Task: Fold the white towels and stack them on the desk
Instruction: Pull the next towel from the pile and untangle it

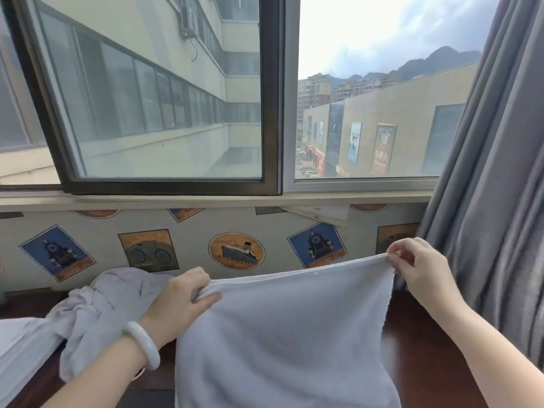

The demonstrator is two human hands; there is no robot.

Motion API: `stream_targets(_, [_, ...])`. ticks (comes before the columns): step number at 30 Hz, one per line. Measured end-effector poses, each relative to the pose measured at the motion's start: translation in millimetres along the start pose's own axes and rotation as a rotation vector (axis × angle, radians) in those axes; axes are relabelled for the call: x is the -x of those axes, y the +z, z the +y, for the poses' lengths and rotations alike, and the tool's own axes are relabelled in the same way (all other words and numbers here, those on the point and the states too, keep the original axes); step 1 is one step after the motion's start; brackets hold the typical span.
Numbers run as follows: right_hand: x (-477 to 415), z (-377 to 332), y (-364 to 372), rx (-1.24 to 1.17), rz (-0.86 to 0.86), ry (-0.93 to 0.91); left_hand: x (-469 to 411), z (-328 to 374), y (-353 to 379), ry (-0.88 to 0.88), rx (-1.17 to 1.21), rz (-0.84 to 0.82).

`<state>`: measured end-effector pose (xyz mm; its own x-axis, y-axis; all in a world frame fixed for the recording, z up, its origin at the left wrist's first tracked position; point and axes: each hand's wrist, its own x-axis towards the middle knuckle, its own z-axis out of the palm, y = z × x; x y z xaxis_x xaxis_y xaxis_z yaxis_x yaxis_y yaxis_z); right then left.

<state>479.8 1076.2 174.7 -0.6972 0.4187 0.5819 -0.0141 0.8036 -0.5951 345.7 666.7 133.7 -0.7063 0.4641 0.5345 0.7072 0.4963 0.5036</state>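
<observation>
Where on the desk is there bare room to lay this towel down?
Bare desk shows on the right, between the held towel and the grey curtain. A narrow dark strip lies at the far left below the wall. The left side is crowded by crumpled towels.

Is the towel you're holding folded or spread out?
Spread out: left hand and right hand pinch the top corners of the towel, which hangs flat.
</observation>
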Motion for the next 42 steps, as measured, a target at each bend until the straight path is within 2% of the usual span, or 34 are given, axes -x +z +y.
stream_targets(3, [7,3,9,0.052,-0.042,-0.017,0,-6,-2,0.049,-0.135,-0.030])
stream_targets(6, [18,9,18,0.134,-0.096,0.039,7,-7,1,0.039,-0.163,-0.050])
stream_targets(12, [35,28,23,0.032,-0.082,0.154,27,18,15,-0.062,0.102,-0.074])
stream_targets(15, [38,34,24,-0.025,-0.068,0.212,35,21,22,-0.062,0.171,-0.220])
stream_targets(18, [40,31,24,-0.036,-0.053,0.250,37,14,26,0.015,0.047,-0.304])
stream_targets(20, [40,25,25,-0.055,-0.049,0.282,37,8,28,0.003,-0.029,-0.307])
stream_targets(24, [41,16,34,-0.096,-0.043,0.338,41,11,33,-0.089,0.046,-0.355])
stream_targets(30, [41,3,37,-0.263,0.012,0.400,57,12,46,0.068,-0.151,-0.505])
stream_targets(35, [39,-1,37,-0.292,0.066,0.391,57,19,48,0.007,-0.229,-0.392])
stream_targets(42, [37,-1,31,-0.310,0.123,0.383,79,24,65,0.099,0.023,-0.154])
